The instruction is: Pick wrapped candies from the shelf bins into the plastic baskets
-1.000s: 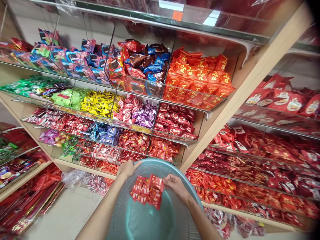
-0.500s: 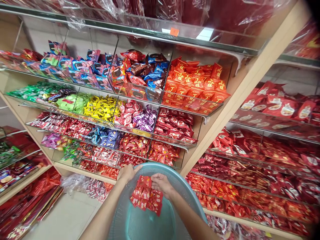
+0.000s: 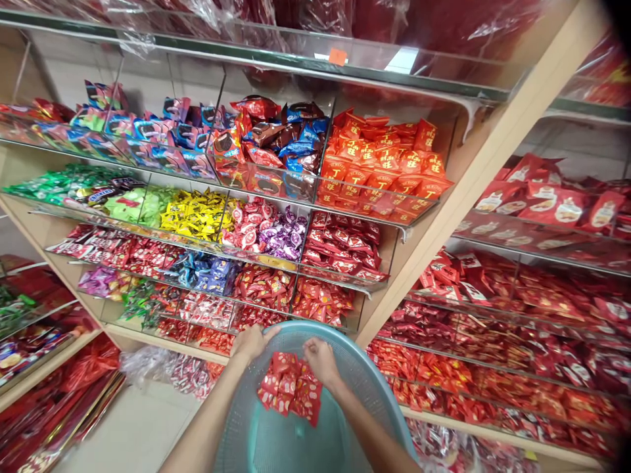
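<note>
My left hand (image 3: 248, 343) is closed on the rim of a teal plastic basket (image 3: 389, 401), at its far left side. Inside the basket lies a small pile of red candy packets (image 3: 288, 386) with light spots. Just to the right of that pile, over the basket, is my right hand (image 3: 321, 360). Its fingers are curled in, and nothing shows between them. The packets sit apart from the fingertips, as far as I can see. Part of the basket's near side is hidden by my forearms.
Ahead stand wooden shelves with clear dividers, filled with yellow sweets (image 3: 194, 215), orange-red packets (image 3: 379, 164) and purple sweets (image 3: 283, 233). A wooden post (image 3: 444, 230) parts them from more red packets (image 3: 532, 289). Tiled floor (image 3: 133, 420) shows at lower left.
My right hand has drawn its fingers in and come off the red packets, which stay in the basket. My left hand keeps its place on the rim. The view has shifted slightly.
</note>
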A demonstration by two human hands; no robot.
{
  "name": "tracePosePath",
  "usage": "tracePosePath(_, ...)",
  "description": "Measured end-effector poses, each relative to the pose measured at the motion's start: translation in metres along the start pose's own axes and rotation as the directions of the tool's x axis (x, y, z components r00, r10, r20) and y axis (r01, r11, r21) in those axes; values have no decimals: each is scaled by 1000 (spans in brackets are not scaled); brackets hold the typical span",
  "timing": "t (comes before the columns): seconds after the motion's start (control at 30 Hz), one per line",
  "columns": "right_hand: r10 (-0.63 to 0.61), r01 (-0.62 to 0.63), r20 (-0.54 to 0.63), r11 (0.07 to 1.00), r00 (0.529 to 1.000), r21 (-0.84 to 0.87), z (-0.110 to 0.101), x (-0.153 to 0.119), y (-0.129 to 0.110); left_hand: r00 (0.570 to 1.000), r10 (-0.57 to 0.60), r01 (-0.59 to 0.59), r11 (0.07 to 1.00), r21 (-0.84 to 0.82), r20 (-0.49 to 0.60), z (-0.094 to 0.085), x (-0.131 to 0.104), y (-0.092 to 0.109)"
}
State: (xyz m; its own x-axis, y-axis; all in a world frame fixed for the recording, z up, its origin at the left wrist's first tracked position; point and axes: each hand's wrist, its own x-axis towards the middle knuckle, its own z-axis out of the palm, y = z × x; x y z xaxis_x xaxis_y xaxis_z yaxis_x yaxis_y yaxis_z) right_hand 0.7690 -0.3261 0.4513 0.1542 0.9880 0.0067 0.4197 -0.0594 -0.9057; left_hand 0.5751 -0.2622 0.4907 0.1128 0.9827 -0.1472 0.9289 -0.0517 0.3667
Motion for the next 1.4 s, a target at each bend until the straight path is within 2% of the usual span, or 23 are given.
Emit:
tracePosePath(0.13,-114,94,-127,984,985,-152,-22,11,-20,1000,-2,2,1000,3,-1,1,1,-1)
tracePosePath(0.23,-180,106,-245,951,953,-290,-41,24,-32,1000,-5,5,1000,-4,-2,0,0,0)
tracePosePath(0.3,-175,34,-308,910,935,-414,-52,34,-35,1000,-11,11,1000,-8,1,-1,-1,1)
tracePosePath(0.43,-2,-191,-339,823,941,-535,-62,49,-32,1000,-15,15,1000,-13,4,-4,-3,3)
tracePosePath(0.5,60,-227,-315,819,947,-527,-61,55,-30,1000,-11,11,1000,-18,9,-4,-3,4)
tracePosePath(0.7,89,-237,-311,843,946,-483,-54,59,-25,1000,1,-1,1000,-12,-1,-1,0,1)
tracePosePath(0.9,80,-234,-349,875,934,-424,-58,52,-29,1000,-2,2,1000,-1,14,0,1,-1)
tracePosePath(1.07,45,-208,-385,895,922,-393,-68,43,-37,1000,-6,6,1000,-2,11,-1,0,1)
tracePosePath(1.17,-25,-122,-395,931,918,-343,-76,35,-39,1000,-6,6,1000,1,6,-2,-1,1)
tracePosePath(1.27,-115,14,-386,967,916,-254,-81,24,-39,1000,-2,2,1000,2,10,-2,-1,2)
tracePosePath(1.4,-208,153,-401,974,892,-165,-75,3,-36,1000,4,-4,1000,0,8,-1,-2,2)
